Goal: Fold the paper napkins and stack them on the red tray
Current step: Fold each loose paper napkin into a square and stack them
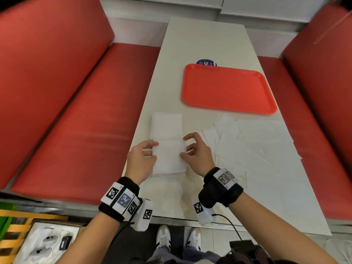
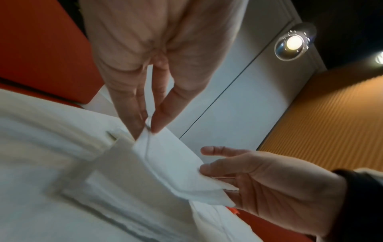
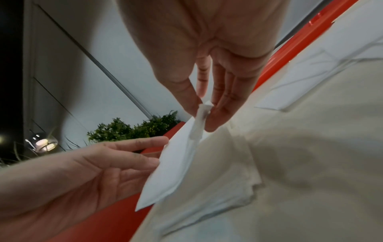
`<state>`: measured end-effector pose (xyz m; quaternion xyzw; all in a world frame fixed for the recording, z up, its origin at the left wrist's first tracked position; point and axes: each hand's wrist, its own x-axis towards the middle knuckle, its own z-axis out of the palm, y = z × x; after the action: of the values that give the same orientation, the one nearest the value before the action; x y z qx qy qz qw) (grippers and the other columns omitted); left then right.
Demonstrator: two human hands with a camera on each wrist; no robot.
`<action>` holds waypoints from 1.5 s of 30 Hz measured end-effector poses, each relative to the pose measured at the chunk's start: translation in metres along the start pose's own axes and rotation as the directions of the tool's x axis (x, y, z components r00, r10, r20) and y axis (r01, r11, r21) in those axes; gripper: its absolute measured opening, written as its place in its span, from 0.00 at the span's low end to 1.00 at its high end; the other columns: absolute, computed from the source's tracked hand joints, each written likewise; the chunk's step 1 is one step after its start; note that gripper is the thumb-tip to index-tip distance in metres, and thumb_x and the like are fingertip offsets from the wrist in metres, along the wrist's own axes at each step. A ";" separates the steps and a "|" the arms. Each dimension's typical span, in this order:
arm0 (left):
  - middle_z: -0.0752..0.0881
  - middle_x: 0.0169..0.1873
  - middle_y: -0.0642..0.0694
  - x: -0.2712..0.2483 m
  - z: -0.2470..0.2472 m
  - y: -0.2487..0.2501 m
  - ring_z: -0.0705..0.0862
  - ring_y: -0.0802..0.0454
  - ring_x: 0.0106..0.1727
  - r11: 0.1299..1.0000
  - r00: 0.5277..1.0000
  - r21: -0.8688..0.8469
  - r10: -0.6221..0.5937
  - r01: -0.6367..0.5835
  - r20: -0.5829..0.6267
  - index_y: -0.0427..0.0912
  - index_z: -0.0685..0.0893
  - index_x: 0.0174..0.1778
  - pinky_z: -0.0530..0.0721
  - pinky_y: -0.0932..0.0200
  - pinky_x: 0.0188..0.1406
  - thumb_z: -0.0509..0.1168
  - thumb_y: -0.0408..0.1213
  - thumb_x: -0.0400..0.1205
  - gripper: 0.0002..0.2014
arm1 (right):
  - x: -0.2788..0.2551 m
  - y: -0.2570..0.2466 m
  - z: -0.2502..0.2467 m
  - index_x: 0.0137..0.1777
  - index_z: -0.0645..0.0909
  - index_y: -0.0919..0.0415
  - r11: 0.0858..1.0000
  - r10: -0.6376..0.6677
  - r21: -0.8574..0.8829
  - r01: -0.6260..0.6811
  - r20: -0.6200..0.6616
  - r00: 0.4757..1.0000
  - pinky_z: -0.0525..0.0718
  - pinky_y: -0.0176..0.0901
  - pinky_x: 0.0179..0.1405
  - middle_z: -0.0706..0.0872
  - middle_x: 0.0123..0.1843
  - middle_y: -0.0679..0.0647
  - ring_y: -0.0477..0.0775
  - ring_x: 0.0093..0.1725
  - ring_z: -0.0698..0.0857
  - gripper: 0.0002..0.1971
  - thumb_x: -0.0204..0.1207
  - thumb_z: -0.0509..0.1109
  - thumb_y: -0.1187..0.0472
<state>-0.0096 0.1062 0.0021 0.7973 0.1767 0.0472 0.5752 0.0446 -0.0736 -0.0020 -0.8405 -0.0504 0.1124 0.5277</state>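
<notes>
I hold one folded white napkin (image 1: 169, 155) just above the near part of the table. My left hand (image 1: 155, 150) pinches its left edge and my right hand (image 1: 183, 147) pinches its right edge. The left wrist view shows thumb and finger closed on a corner of the napkin (image 2: 172, 163). In the right wrist view the napkin (image 3: 174, 163) hangs from the right hand (image 3: 204, 114), whose fingertips (image 3: 211, 124) squeeze a bunched corner. A stack of folded napkins (image 1: 167, 124) lies on the table just beyond the held one. The red tray (image 1: 228, 88) sits farther back on the right, with nothing on it.
A loose pile of unfolded napkins (image 1: 257, 145) covers the right side of the white table (image 1: 200, 40). A round dark sticker (image 1: 206, 62) peeks out behind the tray. Red bench seats (image 1: 76, 121) flank the table on both sides.
</notes>
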 end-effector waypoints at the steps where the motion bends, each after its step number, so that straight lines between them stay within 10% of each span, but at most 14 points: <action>1: 0.83 0.62 0.45 0.001 0.001 -0.001 0.85 0.47 0.58 0.996 1.000 0.082 0.027 -0.027 0.005 0.42 0.86 0.57 0.81 0.74 0.50 0.65 0.19 0.76 0.18 | 0.003 0.003 0.003 0.54 0.77 0.52 1.000 0.018 -0.025 -0.018 0.003 1.000 0.83 0.35 0.33 0.85 0.41 0.57 0.53 0.35 0.83 0.16 0.69 0.72 0.69; 5: 0.62 0.81 0.46 -0.006 0.010 0.000 0.60 0.49 0.82 0.848 0.964 0.469 0.163 -0.247 0.212 0.43 0.76 0.73 0.60 0.60 0.78 0.61 0.28 0.83 0.21 | 0.012 0.013 0.012 0.51 0.81 0.57 0.992 0.068 -0.110 -0.064 0.037 0.997 0.75 0.21 0.26 0.82 0.40 0.54 0.48 0.34 0.80 0.12 0.68 0.73 0.68; 12: 0.38 0.85 0.48 -0.014 0.035 -0.004 0.40 0.43 0.86 0.608 0.834 0.678 -0.048 -0.412 0.550 0.46 0.43 0.85 0.53 0.45 0.84 0.48 0.34 0.89 0.30 | 0.009 0.015 0.015 0.52 0.82 0.56 0.990 0.040 -0.135 -0.033 0.049 0.998 0.78 0.28 0.33 0.84 0.39 0.52 0.47 0.34 0.82 0.14 0.68 0.76 0.65; 18: 0.32 0.84 0.48 -0.011 0.046 -0.015 0.33 0.39 0.84 0.583 0.819 0.724 -0.166 -0.368 0.550 0.48 0.41 0.85 0.43 0.40 0.82 0.45 0.32 0.89 0.30 | -0.001 0.025 -0.037 0.51 0.83 0.55 0.974 0.066 -0.218 -0.054 0.045 0.997 0.82 0.31 0.35 0.86 0.46 0.53 0.50 0.34 0.84 0.12 0.69 0.77 0.62; 30: 0.43 0.86 0.50 -0.007 0.044 0.006 0.44 0.43 0.86 0.530 0.837 0.764 -0.170 -0.368 0.520 0.48 0.51 0.85 0.59 0.41 0.81 0.47 0.43 0.90 0.26 | 0.026 0.084 -0.189 0.58 0.85 0.61 0.767 0.121 -0.577 -0.279 -0.296 0.947 0.82 0.50 0.56 0.86 0.59 0.60 0.61 0.54 0.85 0.16 0.71 0.77 0.63; 35: 0.52 0.85 0.50 -0.009 0.046 0.018 0.50 0.44 0.85 0.553 0.886 0.759 -0.077 -0.344 0.458 0.52 0.60 0.82 0.58 0.43 0.80 0.50 0.45 0.89 0.24 | 0.065 0.081 -0.191 0.74 0.74 0.59 0.661 0.189 -0.697 -0.278 -0.204 0.961 0.76 0.51 0.67 0.77 0.73 0.61 0.63 0.71 0.76 0.29 0.72 0.75 0.64; 40: 0.56 0.84 0.49 -0.017 0.044 0.025 0.50 0.49 0.85 0.685 0.902 0.645 0.040 -0.338 0.430 0.53 0.67 0.79 0.57 0.46 0.79 0.53 0.44 0.88 0.21 | 0.079 0.084 -0.185 0.68 0.81 0.56 0.590 0.199 -0.739 -0.324 -0.257 0.946 0.82 0.50 0.55 0.86 0.63 0.62 0.67 0.60 0.84 0.20 0.76 0.70 0.60; 45: 0.65 0.79 0.52 -0.021 0.045 0.019 0.61 0.54 0.80 0.807 0.892 0.466 0.154 -0.362 0.426 0.52 0.74 0.73 0.63 0.52 0.78 0.58 0.41 0.87 0.18 | 0.072 0.080 -0.187 0.40 0.85 0.65 0.631 0.127 -0.721 -0.287 -0.268 0.955 0.72 0.45 0.33 0.82 0.34 0.63 0.68 0.40 0.84 0.13 0.81 0.61 0.64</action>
<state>-0.0125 0.0528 0.0077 0.9362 -0.0402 -0.0746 0.3412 0.1566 -0.2575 -0.0055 -0.9897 0.0559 0.0598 0.1178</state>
